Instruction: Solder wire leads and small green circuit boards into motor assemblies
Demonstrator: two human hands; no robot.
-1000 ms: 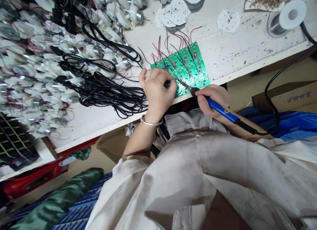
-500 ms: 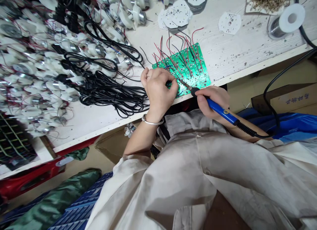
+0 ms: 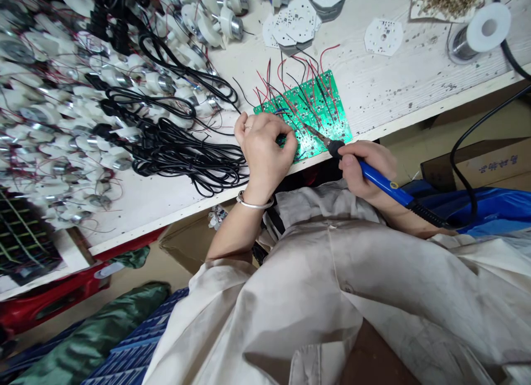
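the left hand [image 3: 265, 152] is curled, its fingers [image 3: 282, 131] bunched and pressing down at the lower edge of a green circuit board [image 3: 319, 105]; whether they pinch one of the thin wires there is hidden behind the hand, so what they grasp cannot be told. a plain ring [image 3: 248, 126] sits on one finger, and a silver bangle [image 3: 254, 202] circles the wrist behind them. the right hand [image 3: 369, 166] is clenched around the blue handle of a soldering iron [image 3: 377, 180], thumb and fingers wrapped close to its black grip, with the metal tip reaching ahead of the fingers onto the board, just beside the left fingertips. whether the tip touches a joint cannot be told. the board lies directly under and ahead of both sets of fingers, flat on a scuffed white wooden bench [image 3: 398, 86], bristling with red and black wires [image 3: 298, 81]. left of the left fingers, coiled black cables [image 3: 186, 158] lie over heaps of small motors in white plastic mounts [image 3: 78, 97]. beyond the right fingers sit white printed boards [image 3: 384, 36] and a spool of solder wire [image 3: 477, 34]. below the fingers, a beige work coat [image 3: 332, 280] covers the person's front.
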